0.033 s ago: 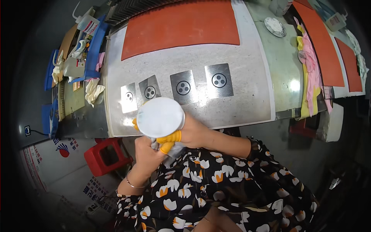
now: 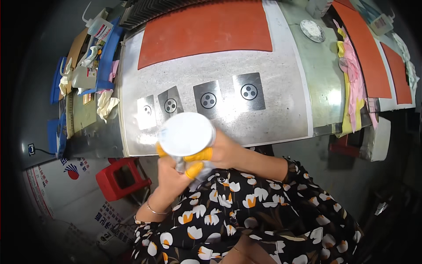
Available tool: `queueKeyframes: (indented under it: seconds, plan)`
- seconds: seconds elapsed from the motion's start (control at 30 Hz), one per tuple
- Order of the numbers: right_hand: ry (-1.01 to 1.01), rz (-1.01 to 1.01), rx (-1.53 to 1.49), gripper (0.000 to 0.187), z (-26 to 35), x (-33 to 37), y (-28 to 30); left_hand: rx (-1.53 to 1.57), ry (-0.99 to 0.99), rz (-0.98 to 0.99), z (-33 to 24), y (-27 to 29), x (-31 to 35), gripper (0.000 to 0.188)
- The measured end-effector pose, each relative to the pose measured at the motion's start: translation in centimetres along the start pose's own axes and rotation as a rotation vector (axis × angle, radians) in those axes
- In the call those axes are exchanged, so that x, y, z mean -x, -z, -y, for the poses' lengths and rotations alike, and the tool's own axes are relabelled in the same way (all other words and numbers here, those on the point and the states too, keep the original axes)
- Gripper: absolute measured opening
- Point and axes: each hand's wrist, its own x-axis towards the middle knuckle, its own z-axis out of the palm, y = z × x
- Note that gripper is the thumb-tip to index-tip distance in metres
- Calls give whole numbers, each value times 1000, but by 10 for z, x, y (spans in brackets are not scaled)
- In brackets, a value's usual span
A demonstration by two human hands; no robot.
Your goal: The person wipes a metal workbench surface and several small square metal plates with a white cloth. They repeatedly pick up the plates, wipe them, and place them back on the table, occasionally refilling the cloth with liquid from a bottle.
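Note:
Close above the table's front edge, a white round tub-like piece (image 2: 187, 134) is held with its flat, pale face turned up. My right hand (image 2: 225, 152) is closed round its right side. Just below it my left hand (image 2: 171, 175) is closed on a bunched grey cloth (image 2: 205, 169). Orange-yellow finger cots (image 2: 198, 155) cover some of my fingers. Much of the piece's underside and of the cloth is hidden by the hands. Beyond them several thin metal plates (image 2: 206, 115), each printed with a black ring and three dots, lie in a row.
A red-orange mat (image 2: 204, 31) lies at the back of the white-covered table (image 2: 281, 125). To the left are squeeze bottles (image 2: 84, 77) and a blue rack (image 2: 105, 66). At right stand a dish of white stuff (image 2: 312, 30) and pink cloths (image 2: 351, 75). A red stool (image 2: 112, 193) is below left.
The white round piece and both hands have shifted slightly to the right. My left thumb has lifted a little. The metal plates have not moved.

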Motion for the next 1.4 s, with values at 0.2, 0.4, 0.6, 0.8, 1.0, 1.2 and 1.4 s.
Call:
queueKeyframes:
  seconds: [0.2,0.4,0.6,0.8,1.0,1.2,1.4]
  plan:
    - [-318,-30,466,29,42,30,30,42,-495,-23,-3,10,-32,82]
    - [-389,287,553,30,23,36,41,-192,-788,408,-1,-17,-46,66]
    - [49,-189,1599,34,15,38,21,-67,-280,141,0,-41,-44,78]
    - [563,-191,1497,40,-18,36,13,141,-321,80,7,-28,-31,64]
    - [31,-232,441,23,-21,5,-1,588,-326,-43,28,9,-33,69]
    - [-75,-255,271,27,-46,-13,0,185,-643,-314,32,28,-53,66]
    - [-162,-303,624,30,-60,-2,-33,105,-734,-263,50,18,-46,64]
